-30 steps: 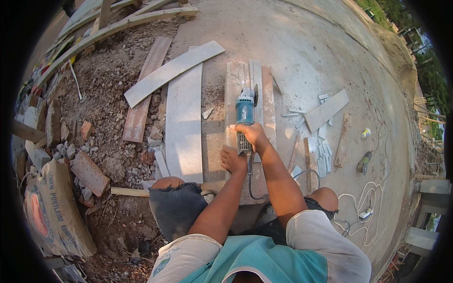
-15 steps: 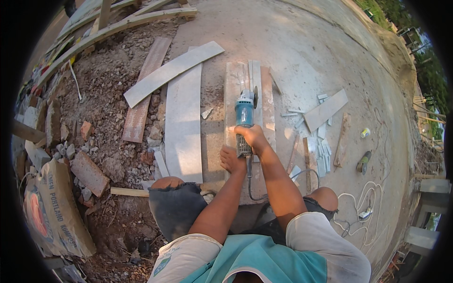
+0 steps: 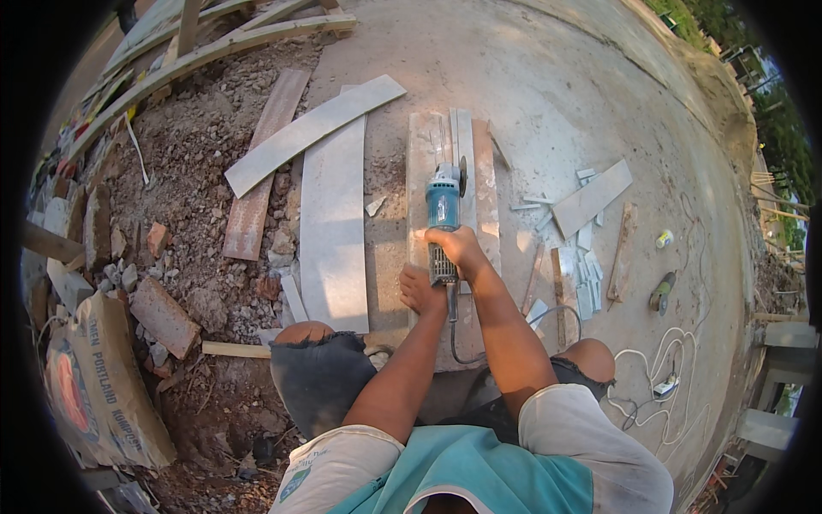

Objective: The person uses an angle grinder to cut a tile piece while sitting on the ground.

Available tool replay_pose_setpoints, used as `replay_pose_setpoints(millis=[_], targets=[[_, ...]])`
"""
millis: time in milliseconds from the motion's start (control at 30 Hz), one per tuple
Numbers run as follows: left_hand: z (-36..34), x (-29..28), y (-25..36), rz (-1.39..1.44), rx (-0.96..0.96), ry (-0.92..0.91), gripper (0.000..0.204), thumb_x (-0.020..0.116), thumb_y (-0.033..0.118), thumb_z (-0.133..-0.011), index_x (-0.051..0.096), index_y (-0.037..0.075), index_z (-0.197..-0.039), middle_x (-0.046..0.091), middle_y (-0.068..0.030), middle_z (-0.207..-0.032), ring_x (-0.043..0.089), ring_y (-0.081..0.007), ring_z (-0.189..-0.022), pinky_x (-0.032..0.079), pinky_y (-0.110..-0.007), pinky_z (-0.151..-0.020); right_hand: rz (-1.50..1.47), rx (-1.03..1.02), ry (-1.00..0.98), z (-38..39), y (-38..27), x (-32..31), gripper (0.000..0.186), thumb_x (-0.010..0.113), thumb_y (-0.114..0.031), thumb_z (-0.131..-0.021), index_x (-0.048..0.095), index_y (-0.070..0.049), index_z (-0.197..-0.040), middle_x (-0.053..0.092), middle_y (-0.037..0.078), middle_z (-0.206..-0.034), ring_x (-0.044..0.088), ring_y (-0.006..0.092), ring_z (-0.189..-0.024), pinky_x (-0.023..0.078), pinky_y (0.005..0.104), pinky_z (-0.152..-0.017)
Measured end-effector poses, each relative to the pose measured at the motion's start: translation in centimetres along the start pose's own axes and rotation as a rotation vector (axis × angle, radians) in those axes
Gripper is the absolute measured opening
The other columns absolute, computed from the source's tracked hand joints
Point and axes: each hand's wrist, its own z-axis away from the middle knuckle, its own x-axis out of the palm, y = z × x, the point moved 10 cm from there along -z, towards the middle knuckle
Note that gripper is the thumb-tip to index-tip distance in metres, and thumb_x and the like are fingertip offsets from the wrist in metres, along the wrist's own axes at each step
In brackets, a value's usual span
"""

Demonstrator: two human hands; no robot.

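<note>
My right hand [image 3: 461,248] is closed round the body of a teal angle grinder [image 3: 443,206]. The grinder's head points away from me, its dark disc [image 3: 463,176] upright over a narrow grey tile strip [image 3: 463,141]. Beside the grinder's rear end, my left hand [image 3: 418,289] lies low over the left edge of a dusty board [image 3: 421,141], its fingers pointing left. Its palm side is hidden. From the grinder's back, a dark cord [image 3: 455,330] runs down and bends right.
Long grey tiles [image 3: 334,231] lie to the left. On the right are tile offcuts [image 3: 589,287], a second grinder [image 3: 660,293], a small can [image 3: 664,239] and a coiled white cable [image 3: 668,360]. Bricks [image 3: 166,317] and a cement sack [image 3: 103,381] stand on the rubble side.
Both hands and the grinder hold nearly the same place. Only a very slight shift of the whole view shows.
</note>
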Motion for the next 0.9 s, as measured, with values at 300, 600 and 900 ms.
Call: replay_pose_setpoints(millis=[300,600,900], targets=[[-0.4,0.5,-0.3,-0.019,0.034,0.032,0.061,0.071,0.034,-0.078,0.041,0.006,-0.123,0.048,-0.0146,-0.126,0.046,-0.0330,-0.124,0.035,-0.046,-0.101,-0.001,-0.015,0.004,0.0,0.0,0.0,0.018,0.075,-0.016,-0.079,0.066,0.000,-0.078,0.063,0.005,-0.069,0.056,0.0113,-0.052,0.041,0.0287,-0.046],[-0.3,0.5,0.3,-0.095,0.031,-0.040,0.075,0.079,0.033,-0.071,0.037,0.002,-0.125,0.048,-0.0170,-0.124,0.047,-0.0333,-0.123,0.037,-0.046,-0.100,0.158,-0.061,0.084,3.2,-2.4,-0.9,0.020,0.078,-0.015,-0.074,0.063,-0.003,-0.080,0.062,0.004,-0.073,0.057,0.0120,-0.060,0.045,0.0301,-0.053],[2.5,-2.3,-0.6,-0.061,0.112,-0.070,0.102,0.086,0.053,-0.060,0.035,-0.002,-0.128,0.046,-0.0196,-0.127,0.046,-0.0350,-0.121,0.037,-0.047,-0.103,0.028,-0.120,0.096,7.3,-3.2,-5.0,0.018,0.075,-0.015,-0.078,0.061,-0.004,-0.082,0.059,0.003,-0.069,0.054,0.0117,-0.051,0.043,0.0283,-0.047]])
